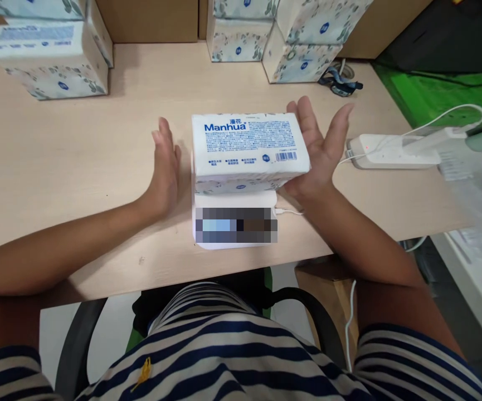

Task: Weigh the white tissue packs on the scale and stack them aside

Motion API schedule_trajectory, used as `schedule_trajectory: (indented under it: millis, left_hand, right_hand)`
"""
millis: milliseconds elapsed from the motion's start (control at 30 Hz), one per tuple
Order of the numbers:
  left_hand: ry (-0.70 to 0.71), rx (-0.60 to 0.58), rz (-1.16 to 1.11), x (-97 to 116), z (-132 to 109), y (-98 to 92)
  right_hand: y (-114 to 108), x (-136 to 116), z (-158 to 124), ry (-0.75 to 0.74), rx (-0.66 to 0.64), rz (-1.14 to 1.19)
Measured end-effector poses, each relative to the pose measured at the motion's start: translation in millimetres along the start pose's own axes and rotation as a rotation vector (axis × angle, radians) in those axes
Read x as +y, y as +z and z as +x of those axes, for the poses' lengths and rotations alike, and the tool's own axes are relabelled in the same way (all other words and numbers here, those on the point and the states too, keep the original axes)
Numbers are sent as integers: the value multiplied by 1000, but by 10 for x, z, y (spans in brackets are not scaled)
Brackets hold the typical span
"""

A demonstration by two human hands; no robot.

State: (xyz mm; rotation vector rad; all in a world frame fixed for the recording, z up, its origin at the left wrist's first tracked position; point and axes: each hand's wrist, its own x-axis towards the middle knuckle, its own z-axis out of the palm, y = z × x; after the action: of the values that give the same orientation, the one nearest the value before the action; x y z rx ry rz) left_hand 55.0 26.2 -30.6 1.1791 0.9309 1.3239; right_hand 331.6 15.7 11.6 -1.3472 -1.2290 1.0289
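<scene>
A white tissue pack [251, 146] with blue "Manhua" print sits in front of me, over a flat white device [235, 199] that looks like a small scale. The front panel of that device is blurred out, and a white cable runs from its right side. My left hand [166, 172] is upright to the left of the pack, fingers stretched out, with a gap between them. At the pack's right end is my right hand [318, 150], open with fingers and thumb spread. Part of its palm is hidden behind the pack, and I cannot tell whether it touches.
More tissue packs [61, 69] stand at the back left, and other stacked packs [303, 61] at the back centre. A white power strip [395, 151] with cables lies on the right of the table [140, 111]. Cardboard boxes [155, 19] line the back edge.
</scene>
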Motion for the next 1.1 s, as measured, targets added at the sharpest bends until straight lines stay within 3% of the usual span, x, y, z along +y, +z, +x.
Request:
schedule_trajectory:
  millis: [133, 233, 400, 633, 733, 933, 1100]
  left_hand:
    - [76, 90, 117, 121, 167, -116]
    - [129, 72, 146, 166, 129, -88]
    - [200, -59, 166, 115, -5, 2]
    - [418, -216, 221, 43, -144, -69]
    - [333, -224, 130, 24, -139, -71]
    - [72, 23, 58, -5, 55, -83]
    - [-26, 78, 7, 79, 86, -45]
  right_hand:
    - [-107, 8, 141, -61, 203, 240]
    - [-75, -100, 127, -22, 284, 279]
    - [6, -235, 53, 14, 301, 279]
    - [-78, 40, 123, -47, 242, 174]
    - [-105, 122, 164, -67, 241, 223]
    - [-65, 195, 250, -93, 273, 296]
    - [-7, 230, 287, -90, 291, 402]
